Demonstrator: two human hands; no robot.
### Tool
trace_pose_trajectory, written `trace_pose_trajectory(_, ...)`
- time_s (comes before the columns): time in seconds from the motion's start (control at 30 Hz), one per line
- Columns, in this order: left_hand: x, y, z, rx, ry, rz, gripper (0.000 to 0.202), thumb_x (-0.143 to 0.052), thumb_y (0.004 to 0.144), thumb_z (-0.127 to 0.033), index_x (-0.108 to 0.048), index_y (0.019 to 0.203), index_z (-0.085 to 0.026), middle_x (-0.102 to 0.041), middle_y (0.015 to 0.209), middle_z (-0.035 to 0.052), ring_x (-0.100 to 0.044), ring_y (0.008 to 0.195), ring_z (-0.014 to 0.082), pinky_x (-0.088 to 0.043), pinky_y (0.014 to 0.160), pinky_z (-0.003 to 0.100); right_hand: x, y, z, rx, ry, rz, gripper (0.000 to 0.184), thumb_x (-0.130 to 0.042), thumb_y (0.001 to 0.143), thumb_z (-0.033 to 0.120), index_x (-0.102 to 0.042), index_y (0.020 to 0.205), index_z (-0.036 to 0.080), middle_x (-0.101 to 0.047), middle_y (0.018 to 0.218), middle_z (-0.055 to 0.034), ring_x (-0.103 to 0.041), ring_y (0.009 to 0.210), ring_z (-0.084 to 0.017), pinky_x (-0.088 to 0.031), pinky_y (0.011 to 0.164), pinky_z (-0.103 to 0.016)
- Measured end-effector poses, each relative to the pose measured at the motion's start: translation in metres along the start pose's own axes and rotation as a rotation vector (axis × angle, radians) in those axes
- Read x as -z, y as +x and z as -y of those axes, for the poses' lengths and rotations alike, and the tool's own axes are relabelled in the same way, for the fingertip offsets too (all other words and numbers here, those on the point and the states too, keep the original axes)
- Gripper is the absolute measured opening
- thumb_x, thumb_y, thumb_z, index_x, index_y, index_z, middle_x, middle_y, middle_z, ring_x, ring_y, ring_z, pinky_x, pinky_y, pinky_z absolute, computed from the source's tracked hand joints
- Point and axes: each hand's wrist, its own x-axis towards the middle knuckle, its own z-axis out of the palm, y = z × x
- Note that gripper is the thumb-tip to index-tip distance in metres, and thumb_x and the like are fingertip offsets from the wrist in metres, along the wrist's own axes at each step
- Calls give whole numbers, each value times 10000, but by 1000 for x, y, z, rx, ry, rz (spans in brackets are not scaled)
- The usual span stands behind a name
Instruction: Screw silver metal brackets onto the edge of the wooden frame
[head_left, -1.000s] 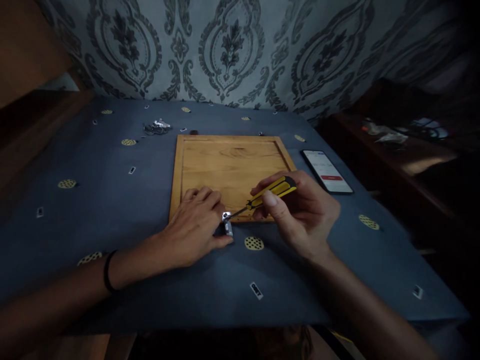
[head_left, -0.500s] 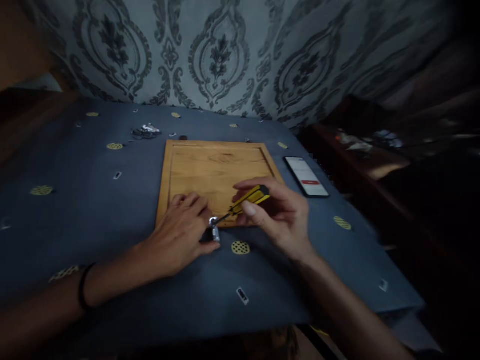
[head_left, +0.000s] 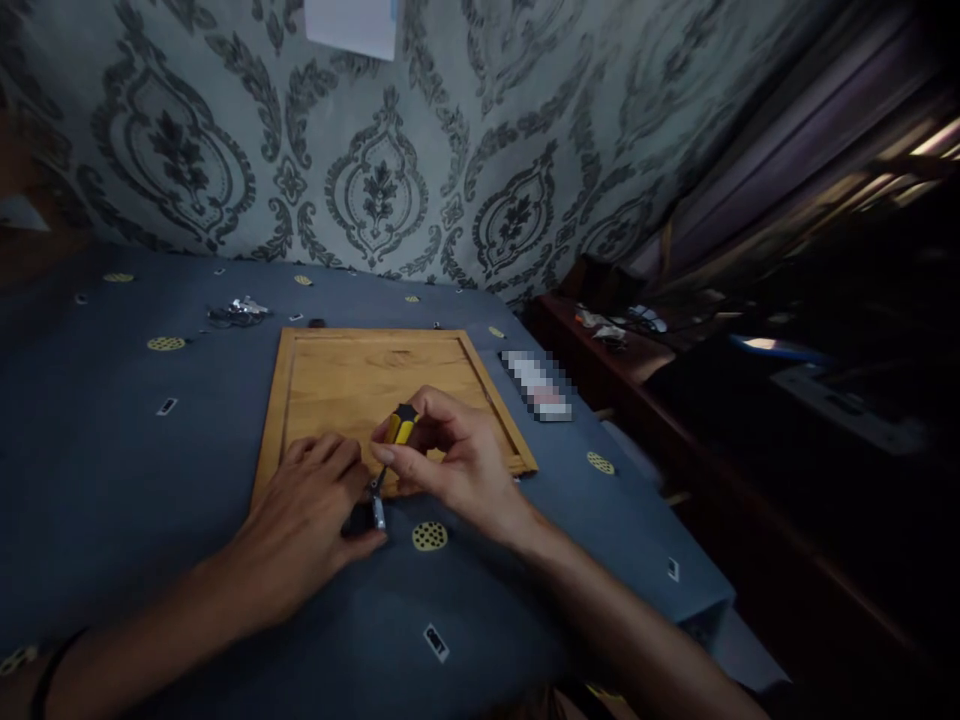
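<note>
A yellow-and-black screwdriver [head_left: 403,424] is held in my right hand [head_left: 469,460], pinched between thumb and fingers. Its shaft points steeply down, and the tip meets a small metal hinge [head_left: 378,512] at the near edge of a framed wooden panel, like a cabinet door [head_left: 375,375]. My left hand [head_left: 307,520] lies over the panel's near left corner, its fingers curled on the wood and its thumb by the hinge's near end, steadying it. The screw head under the tip is too small to make out.
A phone [head_left: 536,385] lies right of the panel. Shiny small metal parts [head_left: 238,311] sit at the back left of the blue tablecloth [head_left: 112,480]. Patterned wallpaper [head_left: 225,200] rises behind. A dark red ledge [head_left: 555,310] with clutter runs along the right.
The screwdriver has gone from a low slant to nearly upright, with my right hand tilted over the hinge. My view has shifted up and right. The left hand keeps its place at the hinge.
</note>
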Motion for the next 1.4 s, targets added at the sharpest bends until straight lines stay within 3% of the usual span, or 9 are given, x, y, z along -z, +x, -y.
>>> trace_pose_trajectory(0.13,-7,-1,4,-28,-5,-66,403,-851,780,-310,-685,1130,-199,-684,1129,84,-583,1097,341,-447,963,530,-1,5,4,-53,97,76,367,-867,759,469,-626,923,247,-574,713,63,-572,515,-92,-537,470,-223)
trace_pose_trajectory(0.27,-1,-1,2,-20,15,-12,373,-841,809,-362,-695,1100,-181,-678,1135,98,-575,1107,341,-447,967,532,2,-1,1,-1,59,125,293,-776,852,497,-714,943,225,-647,762,23,-630,569,-102,-574,517,-229)
trace_pose_trajectory(0.43,12,2,-3,9,50,66,356,-832,829,-438,-708,1002,-152,-651,1072,94,-561,1093,322,-458,953,486,2,-14,-5,278,-17,-215,215,-791,875,409,-710,875,210,-713,877,-3,-629,502,-80,-543,454,-219)
trace_pose_trajectory(0.53,13,3,-3,-1,63,66,369,-831,827,-457,-705,966,-140,-641,1042,91,-556,1076,310,-455,958,473,2,-17,-5,337,-8,-320,181,-783,890,409,-724,926,242,-678,800,25,-623,477,-84,-521,420,-226)
trace_pose_trajectory(0.8,13,1,-2,-19,41,49,385,-833,829,-455,-699,983,-128,-629,1032,83,-551,1081,304,-449,968,466,3,-15,-13,338,-147,-238,75,-783,899,286,-724,938,262,-682,876,24,-650,504,-80,-541,466,-244)
trace_pose_trajectory(1.4,17,6,-5,19,61,146,453,-793,861,-496,-718,1065,-99,-641,1088,106,-541,1138,311,-436,1018,473,0,-15,-17,304,-186,-166,89,-789,893,286,-712,922,250,-688,845,27,-652,499,-86,-530,474,-244)
